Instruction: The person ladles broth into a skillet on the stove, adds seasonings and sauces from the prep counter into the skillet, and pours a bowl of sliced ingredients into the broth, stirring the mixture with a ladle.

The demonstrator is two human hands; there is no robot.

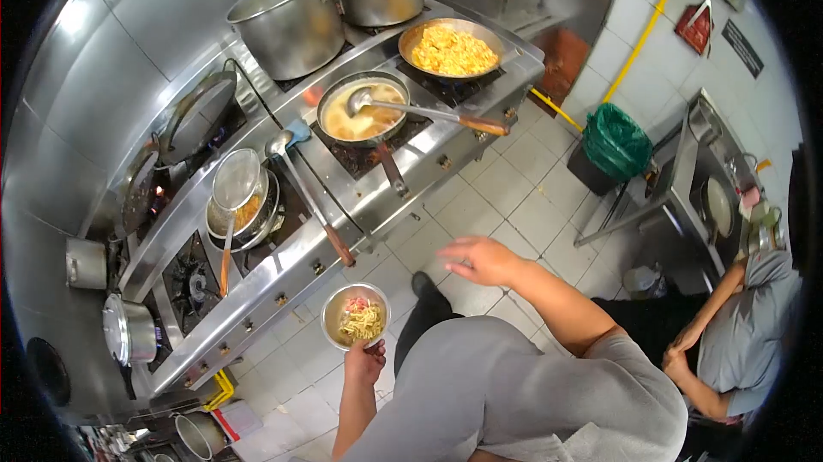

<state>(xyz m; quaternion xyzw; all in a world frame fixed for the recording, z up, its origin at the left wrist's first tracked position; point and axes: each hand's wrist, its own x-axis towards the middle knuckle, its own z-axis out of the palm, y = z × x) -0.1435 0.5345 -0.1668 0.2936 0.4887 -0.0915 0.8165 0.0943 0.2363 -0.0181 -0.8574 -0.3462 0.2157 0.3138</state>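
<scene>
My left hand (pixel 367 363) grips the rim of a small metal bowl (pixel 328 318). Inside it lie pale yellow-green strips (pixel 362 321) and some pink pieces, too small to name for sure. My right hand (pixel 480 260) is held out in the air over the floor, fingers stretched and a little apart, holding nothing. Ahead of it, on the stove, a frying pan (pixel 394 175) contains a bubbling tan liquid (pixel 351 125). A ladle (pixel 411 108) with a wooden handle rests across that pan, its bowl in the liquid.
Another pan (pixel 413 36) holds orange-yellow food. Large pots (pixel 287 29) stand behind. A second ladle (pixel 310 192) and a strainer (pixel 237 177) over a bowl lie on the stove (pixel 394 226). A green-lined bin (pixel 617 138) stands right. Another person (pixel 744 325) stands close at right, hands together.
</scene>
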